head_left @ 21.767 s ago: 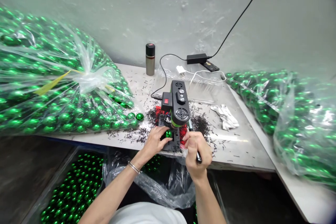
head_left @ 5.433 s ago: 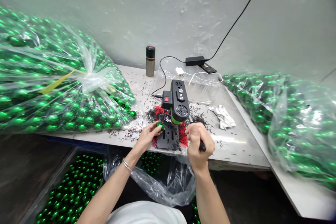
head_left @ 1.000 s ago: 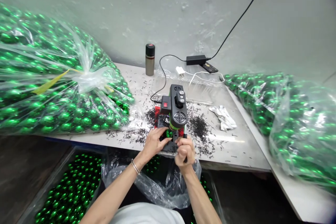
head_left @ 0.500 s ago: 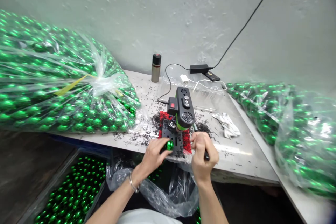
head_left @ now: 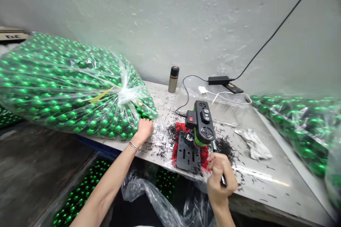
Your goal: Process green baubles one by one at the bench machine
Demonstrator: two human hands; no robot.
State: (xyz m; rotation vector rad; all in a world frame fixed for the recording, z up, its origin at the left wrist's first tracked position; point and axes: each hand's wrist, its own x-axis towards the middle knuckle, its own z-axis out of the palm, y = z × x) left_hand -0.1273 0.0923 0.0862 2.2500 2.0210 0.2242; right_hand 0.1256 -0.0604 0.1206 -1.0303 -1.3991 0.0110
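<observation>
1. Left of centre in the frame, the left hand (head_left: 145, 129) is down at the right end of the clear bag (head_left: 128, 95). Its fingertips are hidden from me, so I can't tell whether they are spread or pinching something. The green balls (head_left: 118, 128) are packed inside that bag, and a hasty pull there could send some rolling — over the front edge of the table (head_left: 157, 95), I'd guess, since the bag lies so near it.

2. The bag's film looks thin and stretched over that load. A snag could split it and spill far more than a handful.

3. Low and right of centre, the right hand (head_left: 222, 177) is wrapped round the lever (head_left: 223, 181), fingers curled tight on its black grip. With the other arm stretched away, an absent tug could swing the press (head_left: 205, 124) or skew it on the table.

4. Mid-frame, the slotted base plate (head_left: 188, 154) sits on a red mat (head_left: 179, 127) with black scraps (head_left: 223, 149) heaped on either side. Bits straying onto the plate might tilt whatever rests there. A finger under the head while the lever moves could get nipped.

5. Higher up, the cord (head_left: 188, 92) loops behind the press — a hard shove might strain its plug.
</observation>
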